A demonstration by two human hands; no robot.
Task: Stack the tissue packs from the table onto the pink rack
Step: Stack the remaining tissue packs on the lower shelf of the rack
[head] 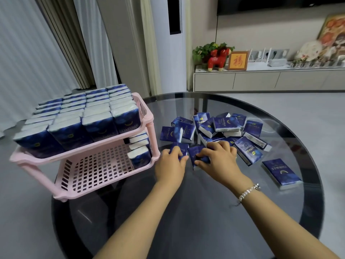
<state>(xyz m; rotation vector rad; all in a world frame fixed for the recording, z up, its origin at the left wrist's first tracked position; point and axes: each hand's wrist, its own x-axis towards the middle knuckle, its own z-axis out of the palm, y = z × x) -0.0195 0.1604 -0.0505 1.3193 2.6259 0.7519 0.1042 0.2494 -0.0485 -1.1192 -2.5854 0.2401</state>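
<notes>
Round glass table (186,212), pink rack (87,171) on its left part. The top tier is packed with upright tissue packs (74,118); on the lower tier a short row of packs (140,148) stands at the right end.

Loose pile of packs (224,128) lies mid-table, with a single pack (281,173) apart on the right.

Left hand (170,165) curls its fingers round one dark blue pack (180,147) at the near edge of the pile. Right hand (218,158) grips the neighbouring pack (197,156), thumb on its near side. Both packs touch the tabletop, just right of the rack.
</notes>
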